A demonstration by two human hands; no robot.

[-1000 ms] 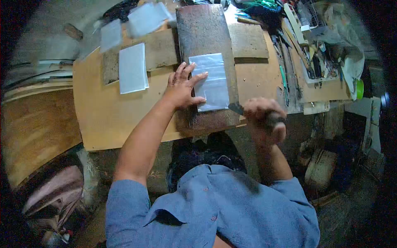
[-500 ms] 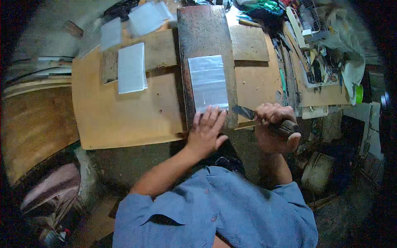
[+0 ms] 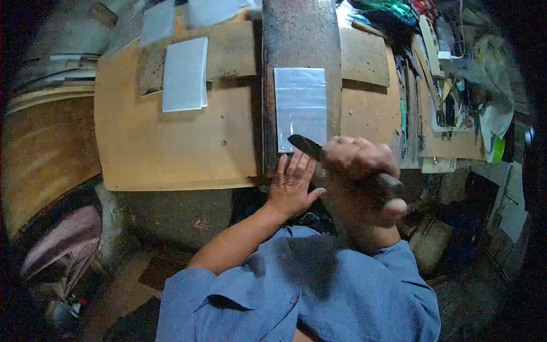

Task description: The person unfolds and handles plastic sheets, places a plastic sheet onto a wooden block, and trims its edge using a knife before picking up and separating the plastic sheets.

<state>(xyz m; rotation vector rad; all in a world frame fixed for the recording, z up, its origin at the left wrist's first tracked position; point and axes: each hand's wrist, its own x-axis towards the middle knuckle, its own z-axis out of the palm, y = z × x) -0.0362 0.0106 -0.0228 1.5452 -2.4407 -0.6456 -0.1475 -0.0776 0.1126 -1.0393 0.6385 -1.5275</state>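
A clear plastic sheet or bag [image 3: 302, 94] lies flat on a dark, worn wooden board [image 3: 302, 34]. Against its near edge rests my left hand [image 3: 292, 182], fingers stretched out and holding nothing. My right hand [image 3: 359, 165], smeared by motion, is wrapped round the handle of a knife [image 3: 305, 146]. The dark blade points left, over the near end of the plastic and just above my left fingertips. Whether the blade touches the plastic I cannot tell.
A stack of whitish plastic sheets [image 3: 184, 74] lies on the left of the table [image 3: 171, 154], partly on a crosswise plank [image 3: 231, 51]. More sheets [image 3: 213, 10] are at the back. A tray of tools [image 3: 453, 122] and tangled green material [image 3: 393, 8] stand at the right.
The knife and right hand have moved left, bringing the blade over the plastic's near end. My left hand has slid slightly toward me, and the view has shifted.
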